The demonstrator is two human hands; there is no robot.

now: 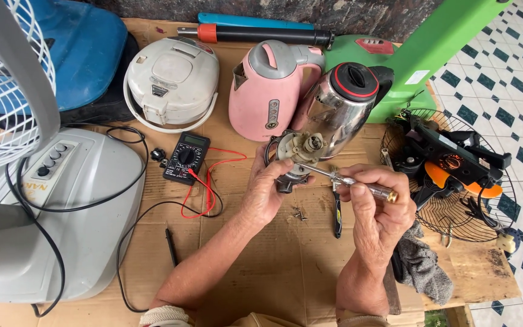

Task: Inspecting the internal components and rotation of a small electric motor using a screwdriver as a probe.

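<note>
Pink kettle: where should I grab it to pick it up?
Grab the pink kettle by its curved handle at the back right, coming down from above. It stands upright on the cardboard, and the handle loops out from the body, leaving a gap for fingers. The steel kettle crowds that side, so reaching in sideways looks awkward.

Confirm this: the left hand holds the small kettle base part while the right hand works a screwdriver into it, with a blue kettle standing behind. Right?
Not quite. In the head view the kettle is pink, not blue. The left hand does hold the base part, and the right hand works the screwdriver.
</note>
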